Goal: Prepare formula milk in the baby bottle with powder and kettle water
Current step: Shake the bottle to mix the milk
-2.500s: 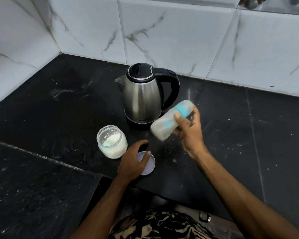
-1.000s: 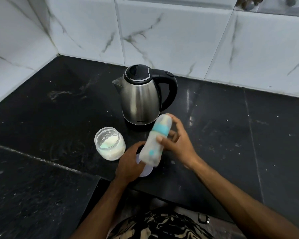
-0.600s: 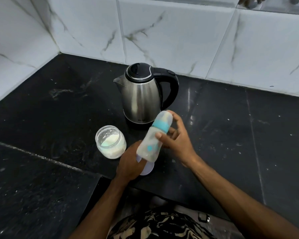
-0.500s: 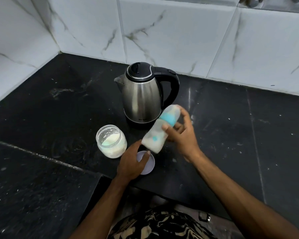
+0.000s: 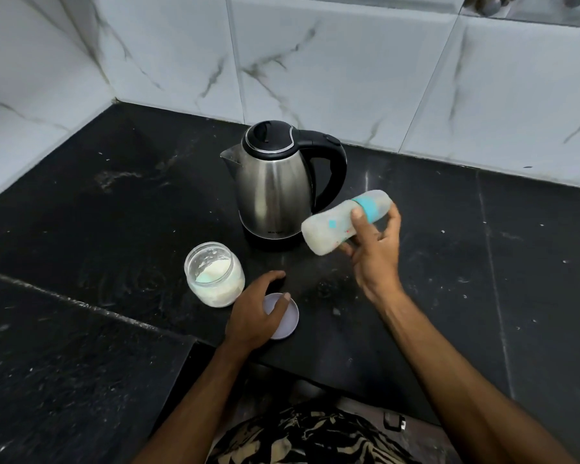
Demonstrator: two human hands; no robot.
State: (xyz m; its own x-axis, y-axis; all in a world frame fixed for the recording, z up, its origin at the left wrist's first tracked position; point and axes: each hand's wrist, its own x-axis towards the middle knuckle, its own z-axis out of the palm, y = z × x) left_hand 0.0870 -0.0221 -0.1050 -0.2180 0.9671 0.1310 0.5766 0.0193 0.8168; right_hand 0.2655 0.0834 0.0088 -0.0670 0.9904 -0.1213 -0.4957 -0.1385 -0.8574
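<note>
My right hand [image 5: 374, 252] grips the capped baby bottle [image 5: 332, 229] near its teal collar and holds it tilted almost sideways above the counter, base pointing left. Milky white liquid fills the bottle. Just behind it stands a steel kettle [image 5: 272, 189] with a black lid and handle. An open glass jar [image 5: 215, 274] of white powder sits at the front left of the kettle. My left hand [image 5: 253, 313] rests with loosely curved fingers on the jar's pale lid [image 5: 287, 321], which lies flat on the counter.
The black stone counter [image 5: 449, 262] runs into a corner of white marble-look wall tiles [image 5: 332, 61]. A lower black slab [image 5: 64, 363] lies at the front left. The counter's front edge passes just below the lid.
The bottle has swung up and to the right, from a steeper tilt over the lid to nearly horizontal beside the kettle. My left hand has stayed on the lid.
</note>
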